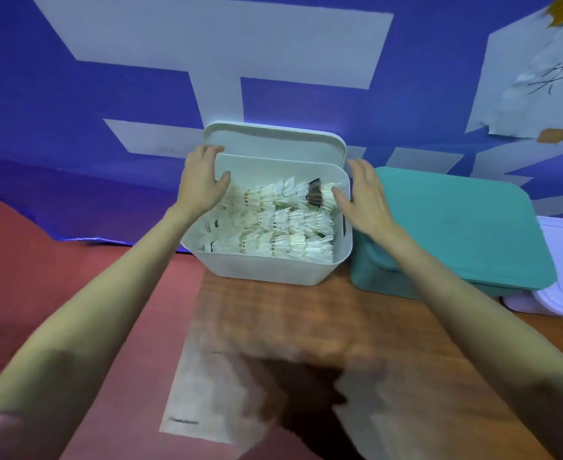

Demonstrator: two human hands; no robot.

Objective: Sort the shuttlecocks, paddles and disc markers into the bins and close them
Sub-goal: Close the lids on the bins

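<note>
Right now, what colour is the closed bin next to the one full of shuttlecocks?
Teal green: the closed bin, seen best from the head camera.

White shuttlecocks, one dark-feathered, are seen in a white bin between the hands, with a white lid beyond, a teal bin right of the right hand, and a brown wood-grain counter.
</note>
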